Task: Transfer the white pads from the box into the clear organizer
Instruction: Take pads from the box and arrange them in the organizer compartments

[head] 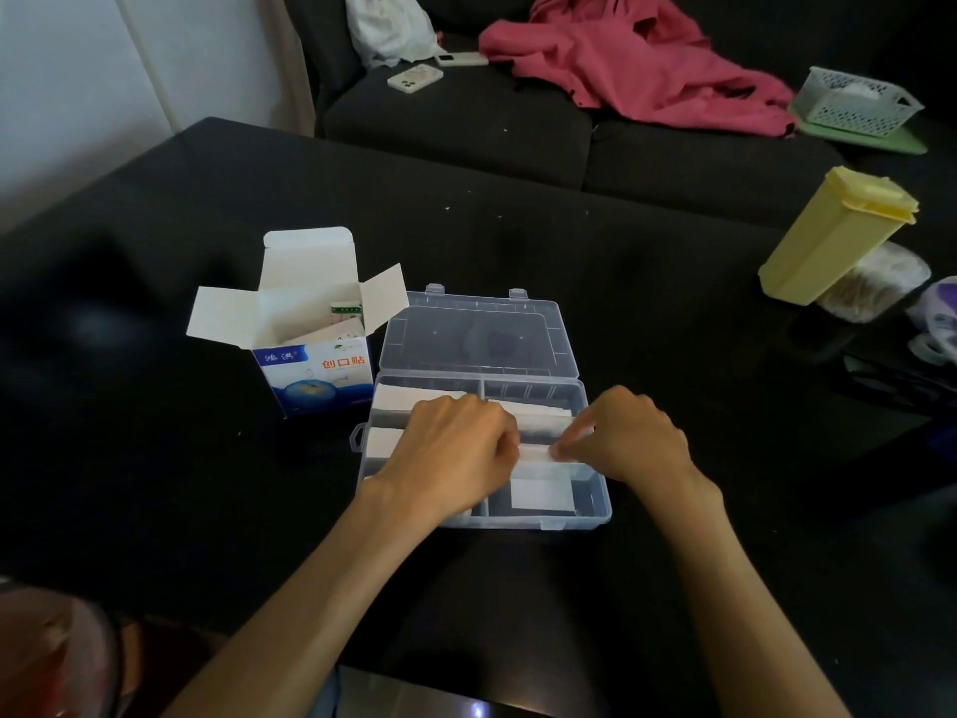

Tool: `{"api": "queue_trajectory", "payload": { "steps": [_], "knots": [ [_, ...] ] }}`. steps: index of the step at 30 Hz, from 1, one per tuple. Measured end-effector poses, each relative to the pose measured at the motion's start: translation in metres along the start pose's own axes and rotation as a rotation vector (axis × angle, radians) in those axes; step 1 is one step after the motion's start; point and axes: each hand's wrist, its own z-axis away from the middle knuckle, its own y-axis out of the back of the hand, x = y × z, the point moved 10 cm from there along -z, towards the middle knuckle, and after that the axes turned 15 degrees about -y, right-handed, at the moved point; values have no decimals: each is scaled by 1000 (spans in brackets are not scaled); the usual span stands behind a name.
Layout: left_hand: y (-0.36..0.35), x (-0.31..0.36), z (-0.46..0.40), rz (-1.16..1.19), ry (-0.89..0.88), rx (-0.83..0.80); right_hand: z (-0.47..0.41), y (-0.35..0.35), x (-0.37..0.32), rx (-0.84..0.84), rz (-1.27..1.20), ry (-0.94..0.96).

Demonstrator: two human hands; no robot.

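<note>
Black and uncluttered near you, the table [518, 588] gives both hands room over the clear organizer [595, 510]. Your left hand [455, 450] and right hand [629, 440] pinch opposite ends of one white pad [536, 453], probably to keep it flat as it drops into a compartment. Other pads [541, 492] already lie in neighbouring sections. Just beyond on the left, the bandage box [316, 375] stands open and close, more packets showing inside. Farther off, a yellow container [834, 238].
</note>
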Motion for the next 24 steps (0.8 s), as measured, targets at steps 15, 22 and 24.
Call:
{"api": "queue_trajectory", "payload": {
  "steps": [15, 22, 24],
  "knots": [
    [-1, -6, 2, 59, -3, -64, -2, 6, -1, 7, -15, 91],
    [-5, -9, 4, 45, 50, -81, 7, -8, 4, -216, -38, 177],
    [9, -9, 3, 108, 72, 3, 11, -6, 2, -224, -74, 200]
  ]
}}
